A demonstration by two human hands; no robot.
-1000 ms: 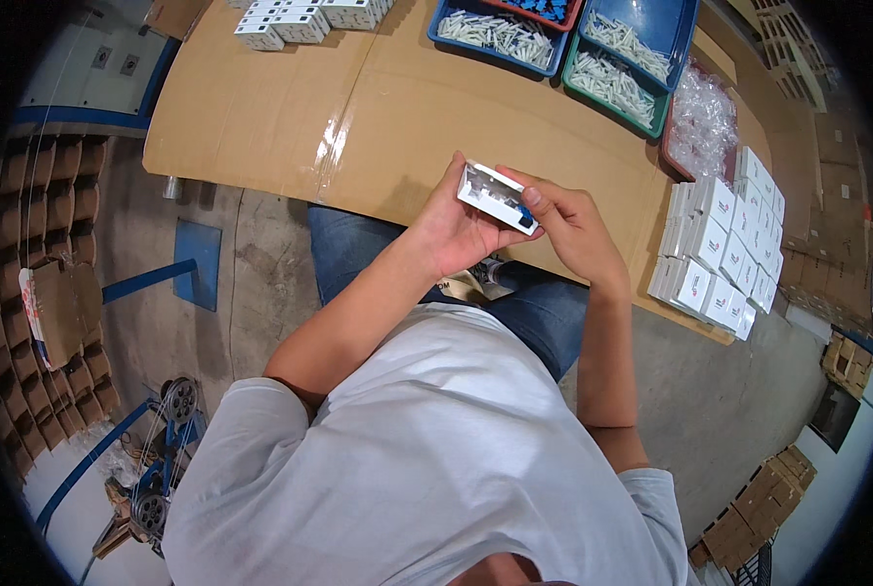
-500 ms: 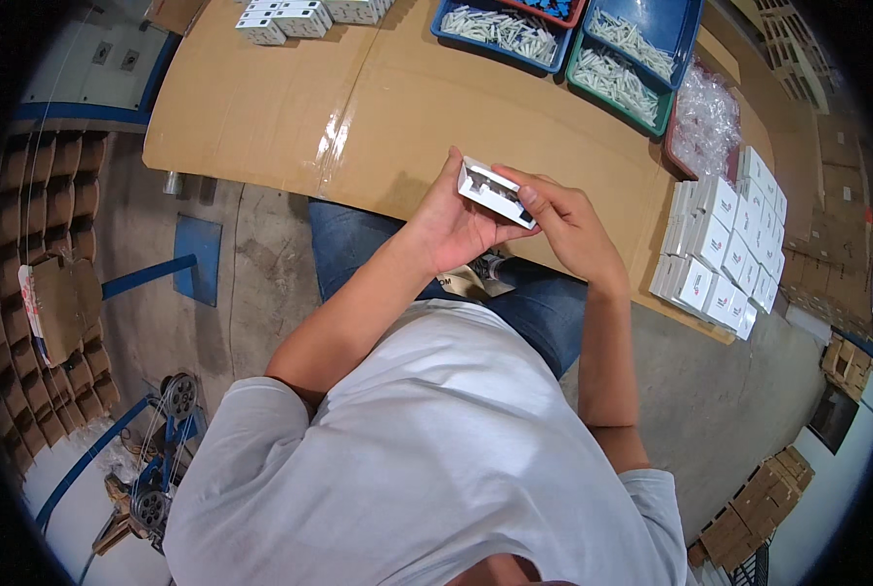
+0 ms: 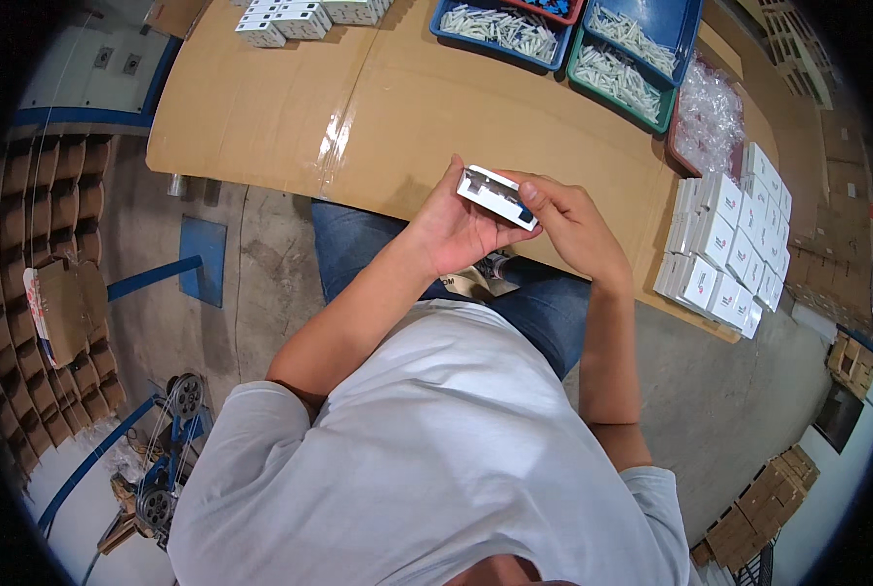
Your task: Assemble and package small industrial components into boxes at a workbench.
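A small white box (image 3: pixel 512 208) with a window-like opening in its upper face is held over the table's near edge. Dark and clear contents show inside it, too small to make out. My left hand (image 3: pixel 444 227) cradles the box from its left end and underneath, thumb up along the end. My right hand (image 3: pixel 575 227) closes on the right end, its thumb pressed at the corner and fingers along the far side. The box tilts down toward the right.
On the cardboard-covered table (image 3: pixel 417 127) stand a blue tray (image 3: pixel 446 31) and a green tray (image 3: pixel 651 127) of small white pieces, and a red tray of clear plastic (image 3: pixel 712 122). White boxes (image 3: pixel 720 230) are stacked at right; more cartons (image 3: pixel 285 24) sit far left.
The box has turned slightly in my hands, its window showing less of the inside. Both hands keep their hold, and the view has shifted a little.
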